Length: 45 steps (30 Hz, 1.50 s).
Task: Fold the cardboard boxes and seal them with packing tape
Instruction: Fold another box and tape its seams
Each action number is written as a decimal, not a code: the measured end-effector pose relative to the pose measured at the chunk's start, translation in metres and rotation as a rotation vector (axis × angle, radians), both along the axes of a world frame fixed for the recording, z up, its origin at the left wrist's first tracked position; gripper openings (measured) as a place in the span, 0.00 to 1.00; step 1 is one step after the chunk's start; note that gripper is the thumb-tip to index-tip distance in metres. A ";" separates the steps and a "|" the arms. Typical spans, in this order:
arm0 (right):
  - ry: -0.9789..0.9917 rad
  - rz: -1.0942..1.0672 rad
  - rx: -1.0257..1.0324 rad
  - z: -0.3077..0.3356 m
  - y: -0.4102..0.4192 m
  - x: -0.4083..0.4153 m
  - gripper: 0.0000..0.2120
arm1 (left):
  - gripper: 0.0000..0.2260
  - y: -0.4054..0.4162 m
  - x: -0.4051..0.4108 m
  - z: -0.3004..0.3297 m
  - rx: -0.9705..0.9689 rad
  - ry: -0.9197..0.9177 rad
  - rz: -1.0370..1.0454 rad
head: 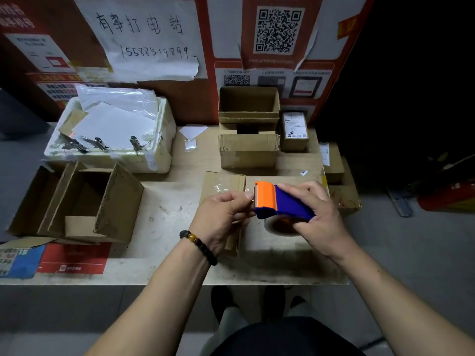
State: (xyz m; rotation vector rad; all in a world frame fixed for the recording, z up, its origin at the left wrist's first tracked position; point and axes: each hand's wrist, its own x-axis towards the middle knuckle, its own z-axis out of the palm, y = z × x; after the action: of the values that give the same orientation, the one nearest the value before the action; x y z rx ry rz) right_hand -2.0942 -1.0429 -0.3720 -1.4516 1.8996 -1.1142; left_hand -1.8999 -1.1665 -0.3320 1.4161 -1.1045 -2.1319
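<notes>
Dispenser (279, 202): orange and blue, roll of clear tape (281, 227) beneath; we hold it just above the box at 6 o'clock on the table (164, 217).
Right hand (314, 219): our fingers curl round the blue body, clamped on the dispenser.
Left hand (226, 214): thumb and forefinger pinch together at the orange mouth; we judge they hold the tape end, though the clear film is too faint to confirm.
Box (272, 242): in work, mostly hidden under our hands; its top reads closed, and a flap with old clear tape shows toward 11 o'clock of the hands.
Open carton (84, 204): at 9 o'clock, flaps up, unsealed.
Stacked cartons (248, 132): at 12 o'clock, both open-topped.
Labelled parcel (294, 131): at 1 o'clock, beside the stack.
Foam bin (113, 134): at 11 o'clock, holding papers and clips.
Step in hand: we judge this the start of sealing, freeing the tape end.
Next move: we would draw out a length, press the end onto the near edge, and run the dispenser along the seam, keeping the flaps flat.
</notes>
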 end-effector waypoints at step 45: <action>-0.770 0.122 0.124 -0.004 -0.058 0.037 0.10 | 0.06 -0.013 0.013 -0.002 -0.801 -0.412 -0.258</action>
State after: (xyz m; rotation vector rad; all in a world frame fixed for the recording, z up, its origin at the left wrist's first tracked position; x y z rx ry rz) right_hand -2.0569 -1.1010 -0.3756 -0.8642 1.2874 -1.2331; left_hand -1.8874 -1.1792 -0.3343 1.3549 -2.0798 -1.2539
